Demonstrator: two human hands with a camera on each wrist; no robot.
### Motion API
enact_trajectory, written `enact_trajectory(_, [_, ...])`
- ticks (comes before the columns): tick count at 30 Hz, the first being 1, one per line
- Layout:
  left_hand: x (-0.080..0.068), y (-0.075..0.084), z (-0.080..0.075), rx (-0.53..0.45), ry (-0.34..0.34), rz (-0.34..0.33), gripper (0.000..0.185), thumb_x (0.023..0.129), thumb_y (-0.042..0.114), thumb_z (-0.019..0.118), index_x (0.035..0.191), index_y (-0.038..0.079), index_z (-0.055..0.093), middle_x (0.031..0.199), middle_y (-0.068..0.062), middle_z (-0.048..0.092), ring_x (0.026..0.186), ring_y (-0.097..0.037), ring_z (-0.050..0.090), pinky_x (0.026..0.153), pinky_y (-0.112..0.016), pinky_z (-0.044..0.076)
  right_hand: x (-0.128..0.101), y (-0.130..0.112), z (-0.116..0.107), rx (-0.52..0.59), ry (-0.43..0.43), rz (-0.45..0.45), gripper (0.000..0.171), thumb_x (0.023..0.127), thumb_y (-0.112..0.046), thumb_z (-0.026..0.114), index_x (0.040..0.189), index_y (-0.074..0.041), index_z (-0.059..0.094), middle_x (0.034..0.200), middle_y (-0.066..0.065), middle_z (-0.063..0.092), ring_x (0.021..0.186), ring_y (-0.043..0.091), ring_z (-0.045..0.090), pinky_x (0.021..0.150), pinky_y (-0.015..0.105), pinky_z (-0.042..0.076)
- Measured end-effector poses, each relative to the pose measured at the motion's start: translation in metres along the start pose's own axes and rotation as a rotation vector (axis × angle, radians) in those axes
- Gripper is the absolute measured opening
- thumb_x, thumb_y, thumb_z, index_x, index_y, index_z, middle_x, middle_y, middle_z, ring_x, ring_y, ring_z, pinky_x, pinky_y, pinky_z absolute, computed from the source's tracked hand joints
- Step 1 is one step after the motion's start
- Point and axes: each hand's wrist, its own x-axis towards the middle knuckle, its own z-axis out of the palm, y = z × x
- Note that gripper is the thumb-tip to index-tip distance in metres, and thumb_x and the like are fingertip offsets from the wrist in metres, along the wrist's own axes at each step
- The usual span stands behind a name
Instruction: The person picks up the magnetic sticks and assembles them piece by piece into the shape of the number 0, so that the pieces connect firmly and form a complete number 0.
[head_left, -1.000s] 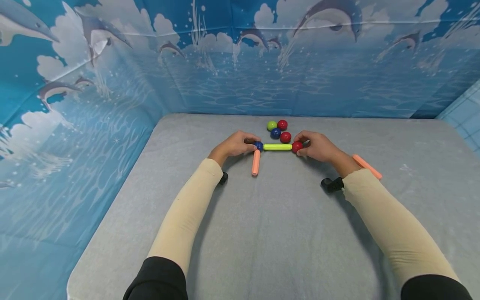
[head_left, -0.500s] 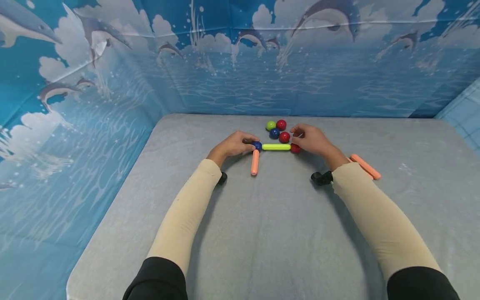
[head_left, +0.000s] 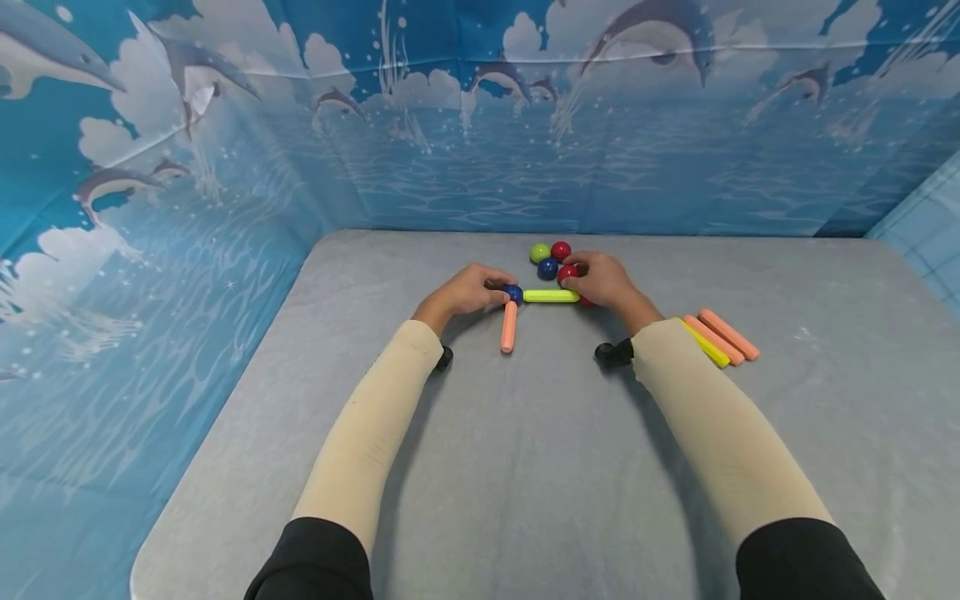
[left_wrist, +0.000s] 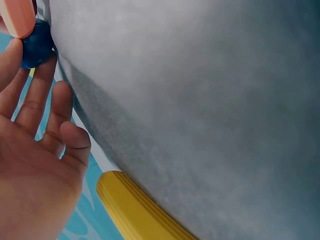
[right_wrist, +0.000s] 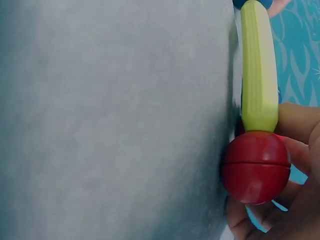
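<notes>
1. left hand (head_left: pixel 468 293) pinches a glossy blue ball (head_left: pixel 514 293), which touches an orange rod (head_left: pixel 508 327) and a ribbed lime-yellow rod (head_left: pixel 551 296).
2. right hand (head_left: pixel 606 282) bends around a glossy red ball (head_left: pixel 566 273); cannot tell whether it grips.
3. another red ball (right_wrist: pixel 256 170) caps the lime-yellow rod.

No readable text, labels or numbers anywhere.

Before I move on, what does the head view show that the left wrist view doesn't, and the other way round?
Head view only: the green ball and the loose orange sticks by the right sleeve. Left wrist view only: a ridged yellow stick near the left grip. Both: that grip pinching a blue ball, the orange stick meeting this ball, the grey tabletop and the blue cloth.
</notes>
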Motion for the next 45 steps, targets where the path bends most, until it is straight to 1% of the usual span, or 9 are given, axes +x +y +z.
enact_trajectory(5, [0.002,0.001,0.005,-0.008,-0.012,0.001,0.038,0.100,0.019,0.060,0.137,0.022,0.061,0.146,-0.002,0.056,0.133,-0.023,0.053,0.101,-0.038,0.051,-0.007,0.008,-0.001,0.036,0.043,0.012,0.047,0.098,-0.023,0.058,0.141,-0.004,0.050,0.138,0.024,0.053,0.125,0.039,0.049,0.103,0.053,0.046])
enact_trajectory(10, [0.004,0.002,0.006,-0.027,-0.026,0.000,0.038,0.100,0.020,0.059,0.138,0.023,0.061,0.146,-0.002,0.056,0.134,-0.023,0.052,0.101,-0.038,0.050,-0.020,0.011,-0.012,0.092,0.144,0.010,0.048,0.098,-0.022,0.059,0.143,-0.005,0.049,0.136,0.021,0.054,0.119,0.037,0.049,0.091,0.049,0.050])
enact_trajectory(14, [0.004,0.004,0.004,-0.035,-0.013,-0.003,0.037,0.100,0.019,0.059,0.137,0.022,0.061,0.146,-0.002,0.056,0.134,-0.023,0.051,0.102,-0.038,0.050,-0.030,0.009,-0.022,0.124,0.181,-0.044,0.046,0.098,-0.022,0.059,0.141,-0.006,0.052,0.131,0.019,0.056,0.115,0.035,0.050,0.084,0.045,0.049])
enact_trajectory(20, [0.004,0.006,0.002,-0.034,-0.012,0.007,0.037,0.099,0.019,0.060,0.136,0.022,0.062,0.146,-0.003,0.056,0.135,-0.023,0.051,0.103,-0.039,0.049,-0.050,0.010,-0.025,0.072,0.188,-0.181,0.041,0.095,-0.015,0.063,0.135,-0.006,0.057,0.128,0.020,0.062,0.105,0.035,0.061,0.073,0.037,0.052])
enact_trajectory(23, [0.005,0.004,0.003,-0.025,-0.015,0.010,0.038,0.100,0.019,0.060,0.137,0.022,0.061,0.146,-0.003,0.056,0.136,-0.023,0.050,0.103,-0.039,0.049,-0.067,0.008,-0.020,0.041,0.158,-0.239,0.040,0.096,-0.013,0.063,0.135,-0.009,0.059,0.131,0.019,0.061,0.102,0.034,0.063,0.073,0.039,0.052])
enact_trajectory(27, [0.004,0.002,0.001,-0.018,-0.017,0.011,0.038,0.100,0.019,0.059,0.138,0.022,0.060,0.148,-0.003,0.054,0.137,-0.023,0.049,0.105,-0.040,0.048,-0.089,-0.002,-0.007,0.028,0.049,-0.272,0.036,0.095,-0.011,0.063,0.131,-0.010,0.062,0.127,0.018,0.063,0.103,0.032,0.062,0.081,0.045,0.054])
enact_trajectory(35, [0.000,0.000,-0.001,-0.021,-0.007,-0.002,0.038,0.100,0.019,0.059,0.138,0.021,0.060,0.147,-0.003,0.055,0.138,-0.023,0.048,0.109,-0.041,0.045,-0.111,-0.032,0.025,0.035,-0.151,-0.401,0.032,0.087,-0.005,0.073,0.118,-0.009,0.066,0.113,0.007,0.067,0.094,0.021,0.061,0.084,0.039,0.054])
enact_trajectory(39, [0.001,-0.001,0.000,-0.020,-0.005,0.004,0.038,0.100,0.019,0.059,0.138,0.021,0.061,0.147,-0.004,0.055,0.138,-0.024,0.048,0.110,-0.042,0.045,-0.116,-0.041,0.036,0.040,-0.183,-0.432,0.035,0.086,-0.005,0.074,0.119,-0.007,0.064,0.111,0.006,0.068,0.096,0.020,0.062,0.088,0.039,0.055])
enact_trajectory(45, [0.000,-0.002,-0.001,-0.028,-0.013,-0.007,0.037,0.100,0.020,0.059,0.138,0.022,0.061,0.147,-0.003,0.055,0.139,-0.024,0.048,0.110,-0.043,0.044,-0.121,-0.052,0.042,0.095,-0.174,-0.383,0.035,0.087,-0.007,0.074,0.120,-0.007,0.064,0.116,0.009,0.067,0.100,0.022,0.066,0.087,0.039,0.057])
